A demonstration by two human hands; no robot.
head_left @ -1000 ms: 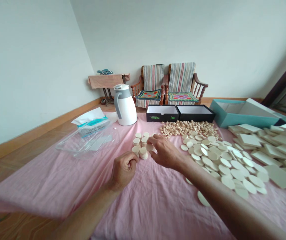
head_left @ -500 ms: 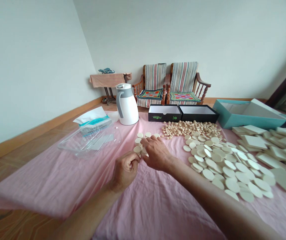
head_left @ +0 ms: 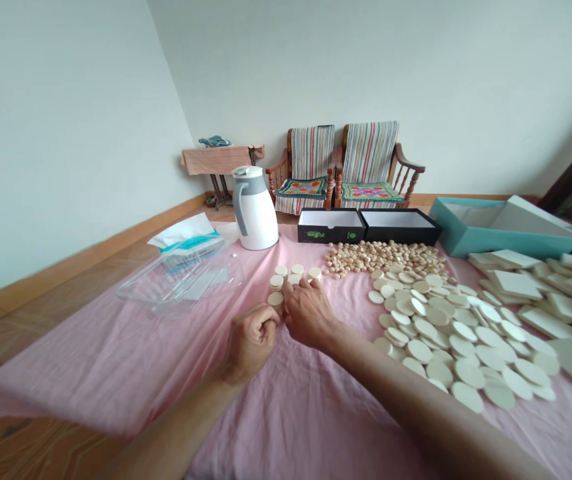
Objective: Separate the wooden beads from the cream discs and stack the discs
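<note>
Small stacks of round cream discs stand in rows on the pink cloth. My left hand is closed like a fist, its thumb side beside the nearest stack. Whatever its fingers hold, if anything, is hidden. Over the front stacks lies my right hand, its fingers bent down among the discs and closed. Its fingertips and anything between them are covered by the hand. To the right spreads a large loose heap of the same discs.
Behind the heap lie many small round wooden pieces. Black boxes, a teal box and square cream tiles line the back and right. A white jug and a clear plastic tray stand left.
My right hand has drawn slightly back toward me, uncovering more of the back stacks. A front disc visible between my hands before is now hidden. My left hand stays nearly still.
</note>
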